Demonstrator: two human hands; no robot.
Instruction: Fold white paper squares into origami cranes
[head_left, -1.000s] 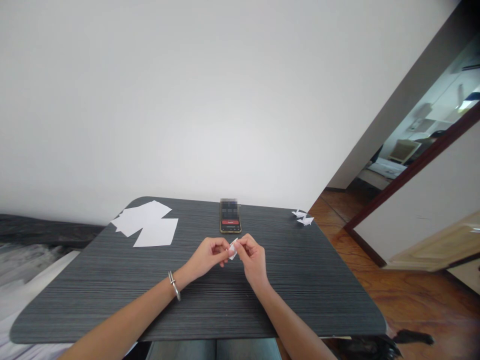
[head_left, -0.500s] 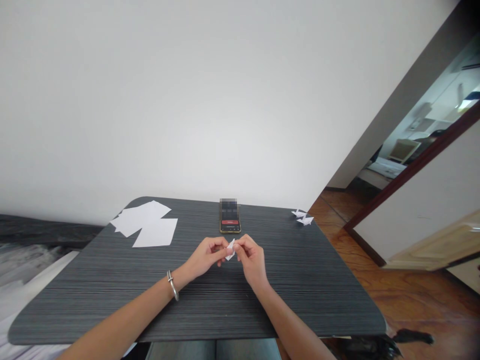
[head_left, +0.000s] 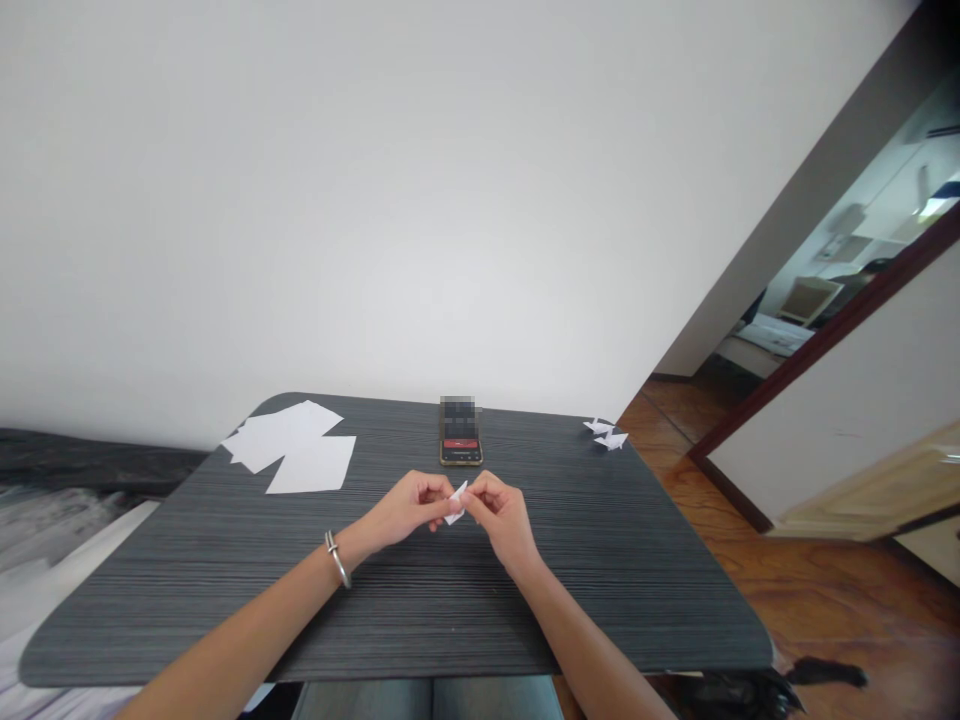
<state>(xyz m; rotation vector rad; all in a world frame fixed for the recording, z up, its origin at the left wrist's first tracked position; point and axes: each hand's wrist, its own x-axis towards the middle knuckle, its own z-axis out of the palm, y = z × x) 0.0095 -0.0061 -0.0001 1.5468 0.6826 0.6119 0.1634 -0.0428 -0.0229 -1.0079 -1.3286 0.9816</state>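
Note:
Between my two hands is a small folded piece of white paper (head_left: 454,512), its pointed tip sticking up. My left hand (head_left: 414,507) pinches it from the left with thumb and fingers. From the right, my right hand (head_left: 501,513) has thumb and fingertips closed on its other edge. Part of the folded paper is hidden behind the fingers. Both hands are over the middle of the dark table (head_left: 390,620), just in front of a phone (head_left: 460,452).
Several white paper sheets (head_left: 311,465) overlap at the table's back left. Two folded white paper figures (head_left: 611,440) stand near the back right corner. A white wall (head_left: 450,200) rises behind the table. At right are a wooden floor (head_left: 675,430) and a doorway.
Both hands have shifted slightly left and the folded paper has tilted a little between the fingers. My left wrist has moved left. The sheets, phone and paper figures stay put.

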